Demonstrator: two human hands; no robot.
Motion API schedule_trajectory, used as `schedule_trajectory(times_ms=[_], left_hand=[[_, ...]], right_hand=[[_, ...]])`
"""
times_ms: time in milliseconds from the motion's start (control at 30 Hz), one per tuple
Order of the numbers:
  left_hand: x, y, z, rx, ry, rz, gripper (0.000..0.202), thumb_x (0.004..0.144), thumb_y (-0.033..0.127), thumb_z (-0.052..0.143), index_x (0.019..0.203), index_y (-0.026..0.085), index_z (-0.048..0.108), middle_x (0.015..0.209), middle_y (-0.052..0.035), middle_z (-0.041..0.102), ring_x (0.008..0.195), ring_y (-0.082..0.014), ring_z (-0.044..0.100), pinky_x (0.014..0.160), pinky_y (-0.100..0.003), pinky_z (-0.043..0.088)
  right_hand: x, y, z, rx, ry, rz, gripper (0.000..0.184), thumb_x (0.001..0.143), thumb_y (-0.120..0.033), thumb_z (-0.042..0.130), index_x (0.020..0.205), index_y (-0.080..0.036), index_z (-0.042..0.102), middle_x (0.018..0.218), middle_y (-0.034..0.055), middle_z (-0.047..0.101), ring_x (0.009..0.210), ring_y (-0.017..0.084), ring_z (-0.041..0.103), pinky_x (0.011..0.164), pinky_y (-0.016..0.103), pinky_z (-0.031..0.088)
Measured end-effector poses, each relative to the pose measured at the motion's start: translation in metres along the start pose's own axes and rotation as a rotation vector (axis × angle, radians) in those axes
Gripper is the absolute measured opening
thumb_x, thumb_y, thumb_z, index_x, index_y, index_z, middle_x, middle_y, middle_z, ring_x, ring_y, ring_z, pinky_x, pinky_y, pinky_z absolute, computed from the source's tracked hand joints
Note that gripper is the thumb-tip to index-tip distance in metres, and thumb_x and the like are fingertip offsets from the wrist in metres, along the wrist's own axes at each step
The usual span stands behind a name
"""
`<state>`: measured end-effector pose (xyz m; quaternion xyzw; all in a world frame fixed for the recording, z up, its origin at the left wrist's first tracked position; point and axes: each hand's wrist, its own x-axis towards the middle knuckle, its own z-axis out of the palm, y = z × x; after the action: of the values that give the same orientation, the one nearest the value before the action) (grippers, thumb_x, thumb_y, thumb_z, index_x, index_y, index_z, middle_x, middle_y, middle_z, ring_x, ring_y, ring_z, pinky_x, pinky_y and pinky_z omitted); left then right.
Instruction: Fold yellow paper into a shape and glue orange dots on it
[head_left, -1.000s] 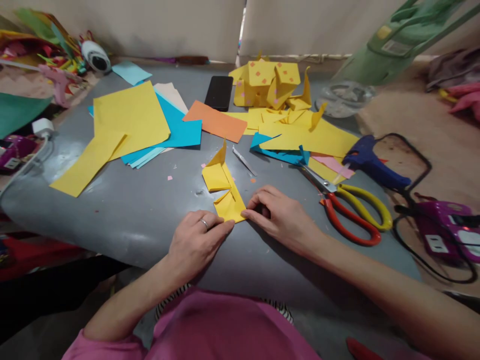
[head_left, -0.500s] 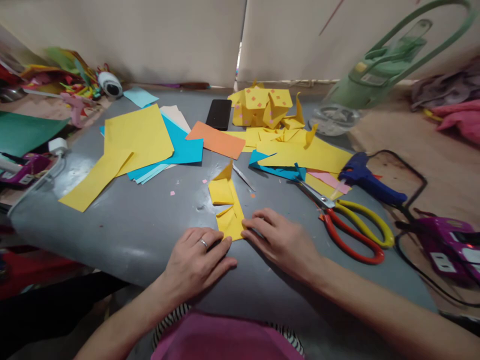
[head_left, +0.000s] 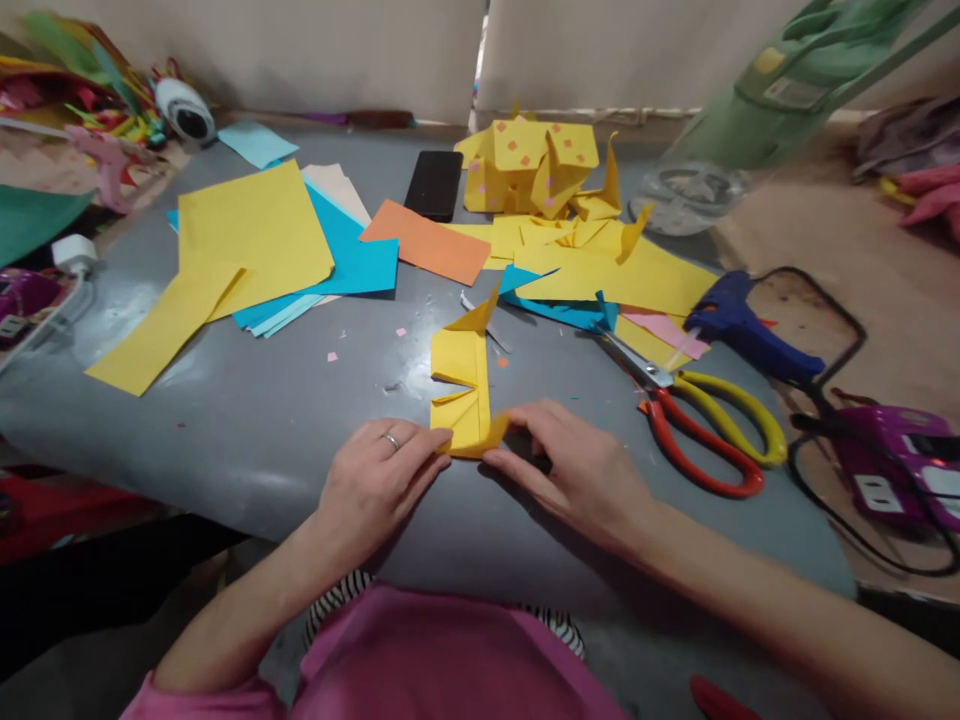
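Observation:
A folded piece of yellow paper [head_left: 461, 380], slit on its left side, lies on the grey table in front of me. Its far end has a pointed flap that stands up. My left hand [head_left: 384, 465], with a ring on one finger, pinches the near left corner. At the near right corner, my right hand [head_left: 574, 462] has a raised flap between thumb and fingers. Just beyond the paper lies a thin pale strip [head_left: 495, 335], partly hidden by the pointed flap. Scissors [head_left: 697, 420] with red and yellow handles rest right of my right hand.
Yellow sheets [head_left: 255, 235], blue paper [head_left: 364, 265] and an orange strip [head_left: 427, 243] lie beyond. A black phone [head_left: 433, 185] and a spotted yellow paper model [head_left: 536, 165] sit at the back. To the right are a blue glue gun [head_left: 750, 325] with its cord and a green bottle [head_left: 787, 100].
The near right corner of the yellow paper has been lifted into a flap by my right hand. My view has tilted down slightly, showing more of the pink shirt.

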<state>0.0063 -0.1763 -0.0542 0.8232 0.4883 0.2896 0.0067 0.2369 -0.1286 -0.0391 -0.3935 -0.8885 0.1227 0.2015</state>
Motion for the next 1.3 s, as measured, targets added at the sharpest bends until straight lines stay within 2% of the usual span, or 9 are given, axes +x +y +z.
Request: schedule_trajectory(times_ms=[67,200,400,633,867,1133,1300], left_hand=[[0.000,0.000,-0.001,-0.014,-0.018,-0.014,0.012,0.098,0.027,0.058,0.104,0.020,0.066,0.087,-0.0011,0.072,0.080,-0.0167,0.062,0.074,-0.028,0.046],[0.000,0.000,-0.001,-0.059,-0.035,-0.039,0.010,0.098,0.026,0.058,0.095,0.020,0.066,0.091,-0.0004,0.073,0.083,-0.0161,0.062,0.077,-0.028,0.046],[0.002,0.003,0.002,-0.072,-0.058,-0.110,0.010,0.097,0.023,0.058,0.092,0.017,0.065,0.098,-0.0049,0.070,0.088,-0.0180,0.061,0.083,-0.031,0.048],[0.003,0.006,0.002,-0.117,-0.052,-0.183,0.011,0.096,0.024,0.059,0.088,0.018,0.063,0.096,-0.0060,0.068,0.088,-0.0191,0.060,0.081,-0.033,0.049],[0.004,0.006,0.002,-0.097,-0.065,-0.140,0.014,0.098,0.030,0.057,0.094,0.019,0.064,0.095,-0.0043,0.070,0.088,-0.0196,0.061,0.082,-0.034,0.048],[0.007,0.010,0.005,-0.064,-0.072,-0.182,0.017,0.098,0.027,0.055,0.085,0.017,0.062,0.091,-0.0060,0.069,0.085,-0.0208,0.058,0.078,-0.035,0.047],[0.006,0.011,0.008,-0.058,-0.065,-0.194,0.013,0.098,0.025,0.054,0.089,0.018,0.061,0.094,-0.0052,0.068,0.084,-0.0204,0.057,0.076,-0.035,0.045]], right_hand=[[0.002,0.000,-0.001,0.095,-0.017,0.033,0.029,0.099,-0.044,0.053,0.100,-0.017,0.064,0.084,0.0051,0.068,0.072,0.016,0.063,0.061,0.027,0.046],[0.003,0.001,0.000,0.203,-0.038,-0.015,0.022,0.099,-0.034,0.054,0.087,-0.019,0.066,0.082,0.0038,0.066,0.074,0.014,0.063,0.064,0.025,0.047],[0.001,-0.002,0.002,0.077,-0.033,0.021,0.033,0.100,-0.037,0.052,0.075,-0.019,0.062,0.077,0.0035,0.065,0.065,0.013,0.060,0.058,0.025,0.042],[0.005,-0.003,0.004,0.037,-0.045,0.080,0.029,0.097,-0.037,0.058,0.076,-0.018,0.063,0.074,0.0011,0.065,0.058,0.011,0.057,0.055,0.025,0.039],[0.007,-0.002,0.003,0.073,-0.053,0.121,0.024,0.093,-0.034,0.065,0.074,-0.019,0.061,0.072,-0.0002,0.065,0.059,0.012,0.057,0.056,0.025,0.040],[0.008,-0.005,0.001,0.094,-0.069,0.169,0.021,0.092,-0.033,0.065,0.077,-0.019,0.060,0.077,0.0006,0.064,0.064,0.013,0.060,0.058,0.025,0.041],[0.005,-0.002,0.003,0.070,-0.049,0.160,0.019,0.093,-0.035,0.064,0.083,-0.020,0.058,0.081,0.0012,0.063,0.063,0.013,0.059,0.055,0.025,0.041]])
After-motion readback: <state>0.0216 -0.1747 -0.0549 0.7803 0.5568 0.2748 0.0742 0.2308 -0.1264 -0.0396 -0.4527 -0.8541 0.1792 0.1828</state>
